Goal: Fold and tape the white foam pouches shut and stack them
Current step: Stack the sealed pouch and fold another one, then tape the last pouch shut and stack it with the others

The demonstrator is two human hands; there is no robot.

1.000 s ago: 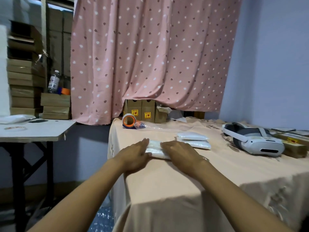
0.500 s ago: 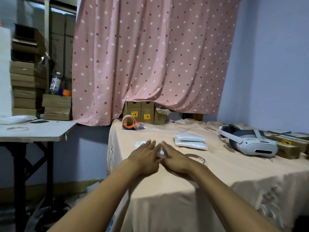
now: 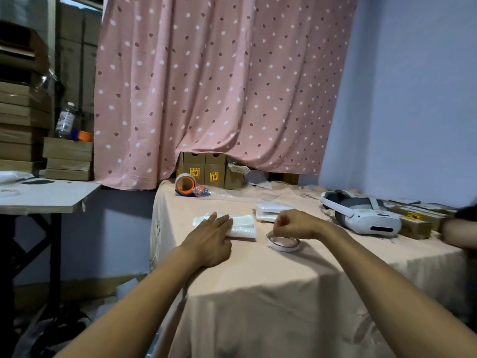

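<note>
- Here, the left hand (image 3: 213, 235) lies flat with straight fingers, pressing the folded white foam pouch (image 3: 244, 226) onto the peach tablecloth (image 3: 284, 275).
- The right hand (image 3: 293, 224), fingers curled, pinches the thin tape roll (image 3: 284, 248) at the pouch's 4 o'clock.
- The pouch stack (image 3: 269, 211) sits at its 1 o'clock.

- The left forearm (image 3: 134, 301) comes in from the lower left of the frame, slim and bare along all its visible length.
- The right forearm (image 3: 387, 282) comes in from the lower right, equally bare.
- The left hand (image 3: 210, 237), left of centre, is bare.
- The right hand (image 3: 294, 224), right of centre, is bare too.
</note>
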